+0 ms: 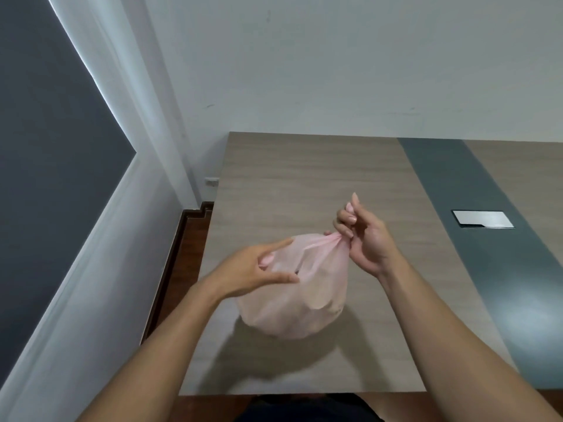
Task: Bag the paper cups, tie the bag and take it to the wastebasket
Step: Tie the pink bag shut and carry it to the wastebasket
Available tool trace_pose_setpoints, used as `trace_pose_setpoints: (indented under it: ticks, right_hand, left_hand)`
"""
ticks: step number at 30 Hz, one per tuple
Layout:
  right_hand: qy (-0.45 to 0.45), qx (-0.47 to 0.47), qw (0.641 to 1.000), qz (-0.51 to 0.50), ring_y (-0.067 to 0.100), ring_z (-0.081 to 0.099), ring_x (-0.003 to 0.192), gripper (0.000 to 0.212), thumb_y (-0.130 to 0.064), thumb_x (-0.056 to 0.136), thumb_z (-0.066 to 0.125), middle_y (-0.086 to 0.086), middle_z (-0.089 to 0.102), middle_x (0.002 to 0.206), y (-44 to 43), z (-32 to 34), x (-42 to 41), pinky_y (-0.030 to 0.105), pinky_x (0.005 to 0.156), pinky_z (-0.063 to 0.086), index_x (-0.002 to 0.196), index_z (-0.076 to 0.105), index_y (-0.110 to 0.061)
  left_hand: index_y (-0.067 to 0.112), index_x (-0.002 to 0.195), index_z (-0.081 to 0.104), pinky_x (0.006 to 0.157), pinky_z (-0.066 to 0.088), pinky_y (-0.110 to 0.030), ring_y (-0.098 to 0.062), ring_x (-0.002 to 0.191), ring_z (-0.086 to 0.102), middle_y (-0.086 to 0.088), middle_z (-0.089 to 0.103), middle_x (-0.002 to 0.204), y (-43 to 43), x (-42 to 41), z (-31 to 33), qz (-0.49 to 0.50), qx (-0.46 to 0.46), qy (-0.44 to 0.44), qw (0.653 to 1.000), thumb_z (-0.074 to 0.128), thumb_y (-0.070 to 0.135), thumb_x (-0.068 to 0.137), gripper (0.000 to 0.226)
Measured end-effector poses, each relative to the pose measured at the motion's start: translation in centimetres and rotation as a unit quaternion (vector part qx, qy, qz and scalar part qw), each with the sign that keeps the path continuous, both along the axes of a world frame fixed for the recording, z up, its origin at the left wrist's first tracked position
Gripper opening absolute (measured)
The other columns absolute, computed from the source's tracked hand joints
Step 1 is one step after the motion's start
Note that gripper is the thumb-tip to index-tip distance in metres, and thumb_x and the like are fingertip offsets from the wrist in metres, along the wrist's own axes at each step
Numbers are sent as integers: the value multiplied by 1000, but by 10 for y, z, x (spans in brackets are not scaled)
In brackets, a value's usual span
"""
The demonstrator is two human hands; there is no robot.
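A bulging, pale pink translucent plastic bag (292,303) sits on the wooden table (289,178). Rounded shapes press against its skin from inside; I cannot make out separate cups. My right hand (362,239) pinches the gathered, twisted part of the bag's top at its right side. My left hand (259,269) is at the bag's left side, with thumb and fingers closed on a pink strip of the bag's top. A dark gap shows in the bag's top between my two hands.
The table has a dark grey strip (475,208) down its right part with a metal cable hatch (483,219) set in it. A white wall stands behind, a wall socket (211,181) is low on the left, and dark wood floor (182,254) shows beside the table's left edge.
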State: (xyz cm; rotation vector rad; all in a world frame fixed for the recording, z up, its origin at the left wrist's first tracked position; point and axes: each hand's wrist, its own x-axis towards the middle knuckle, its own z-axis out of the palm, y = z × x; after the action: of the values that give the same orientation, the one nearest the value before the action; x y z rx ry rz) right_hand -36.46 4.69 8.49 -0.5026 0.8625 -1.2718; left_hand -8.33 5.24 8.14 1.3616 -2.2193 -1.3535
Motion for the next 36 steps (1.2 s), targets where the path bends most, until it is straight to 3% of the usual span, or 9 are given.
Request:
trace_pose_setpoints:
  ticks: [4,9,17,22,26,29,30,32,36]
  right_hand:
    - [-16,-1,999,41,11,35,55,36,-40,112,59,-7,39,70,8,-15,28,37,82,38,82,49,-24]
    - [10,-24,995,92,13,45,61,38,-37,116,48,-4,47,74,17,-13,51,46,99,51,82,52,-21]
    - [207,-65,974,64,20,68,129,62,-63,85,85,-1,77,134,22,-3,22,47,116,52,125,66,-19]
    - [426,-105,868,233,4,58,145,53,-51,101,75,-21,64,154,36,-17,30,47,127,44,149,63,-33]
    - [371,-76,907,186,9,68,137,42,-43,115,52,-12,74,143,40,-21,51,43,121,50,115,83,-15]
    - [243,9,967,73,32,76,123,51,-45,117,45,9,81,132,35,-26,52,50,110,58,118,82,-10]
    - [204,35,978,30,36,76,118,53,-45,117,44,15,81,128,31,-30,49,49,104,60,108,82,-9]
    - [116,77,989,-52,36,74,104,52,-41,118,43,22,82,109,24,-31,41,43,91,63,82,66,-11]
    - [-1,82,990,-118,19,61,64,46,-36,117,46,2,51,57,17,-32,33,41,108,54,75,48,-17]
  left_hand:
    - [65,158,39,111,56,-39,-6,131,64,33,55,157,13,-28,-13,-29,-42,-45,998,80,94,65,106]
    - [20,89,73,68,50,-45,-18,64,59,8,58,59,19,-56,-34,16,-67,-98,993,75,76,88,56]
    - [5,81,71,62,42,-36,-25,67,63,-5,67,73,7,-42,-47,37,-44,-60,997,61,48,108,52]
    - [25,103,84,84,65,-46,-18,90,77,4,82,95,9,-39,-44,-5,-3,-7,1000,61,50,107,34]
    - [30,106,85,89,66,-51,-15,92,79,7,84,98,15,-35,-39,19,33,33,999,63,55,106,33]
    - [54,134,69,93,63,-23,-8,96,81,17,84,97,15,-21,-34,103,81,164,978,75,54,101,34]
    - [55,143,60,96,53,-18,-16,110,37,3,57,119,14,-11,-37,149,95,207,962,78,50,100,46]
    - [44,146,65,64,39,-24,1,64,42,10,58,68,6,7,-52,227,110,264,931,74,50,103,45]
    - [8,127,78,65,52,-20,-8,69,58,-2,65,89,-9,28,-64,372,147,419,815,46,46,113,52]
